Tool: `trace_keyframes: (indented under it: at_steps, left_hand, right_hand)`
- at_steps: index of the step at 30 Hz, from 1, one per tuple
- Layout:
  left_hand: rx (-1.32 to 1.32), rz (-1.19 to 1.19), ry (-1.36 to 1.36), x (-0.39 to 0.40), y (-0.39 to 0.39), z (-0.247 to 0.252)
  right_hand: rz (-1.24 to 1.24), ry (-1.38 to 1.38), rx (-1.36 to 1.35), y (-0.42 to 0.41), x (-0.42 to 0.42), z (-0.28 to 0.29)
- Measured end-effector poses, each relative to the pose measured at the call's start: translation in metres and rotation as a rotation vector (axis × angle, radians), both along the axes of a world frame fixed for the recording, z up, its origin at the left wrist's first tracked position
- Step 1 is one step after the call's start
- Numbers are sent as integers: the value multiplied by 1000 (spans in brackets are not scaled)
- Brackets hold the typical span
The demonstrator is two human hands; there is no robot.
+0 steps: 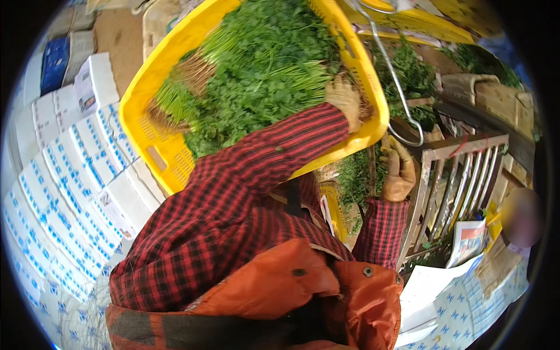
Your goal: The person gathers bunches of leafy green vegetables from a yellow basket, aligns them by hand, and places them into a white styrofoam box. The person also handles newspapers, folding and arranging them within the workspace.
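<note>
A yellow plastic crate (144, 83) stands tilted in front of me, heaped with leafy green herb bunches (262, 87) that look like coriander, their brown roots showing. My left hand (343, 100), seemingly in a pale glove, reaches over the crate's near side and rests on roots at the right end; whether it grips them is unclear. My right hand (398, 170) is outside the crate, just below its right corner, with fingers curled. What lies within those fingers cannot be made out. A bent metal rod (396, 78) passes above this hand.
White boxes with blue print (65, 175) are stacked at left. At right are a metal rack (459, 188), more greens (402, 70), papers (420, 284) and a brown crate (503, 100). Another person's blurred head (523, 216) shows at the right edge.
</note>
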State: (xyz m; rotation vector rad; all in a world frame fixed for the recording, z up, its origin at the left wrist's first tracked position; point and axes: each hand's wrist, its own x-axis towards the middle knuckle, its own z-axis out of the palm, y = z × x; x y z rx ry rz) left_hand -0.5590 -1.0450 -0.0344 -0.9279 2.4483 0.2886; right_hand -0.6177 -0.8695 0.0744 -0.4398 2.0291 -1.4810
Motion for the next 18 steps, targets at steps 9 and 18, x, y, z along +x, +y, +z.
trace_keyframes:
  at_steps: [9,18]
  left_hand:
    - [350,-235,-24,1,-42,68]
    - [435,63,1001,167,-117,173]
  right_hand:
    - [43,-21,-6,-7,3,14]
    - [404,-129,70,-47,31,21]
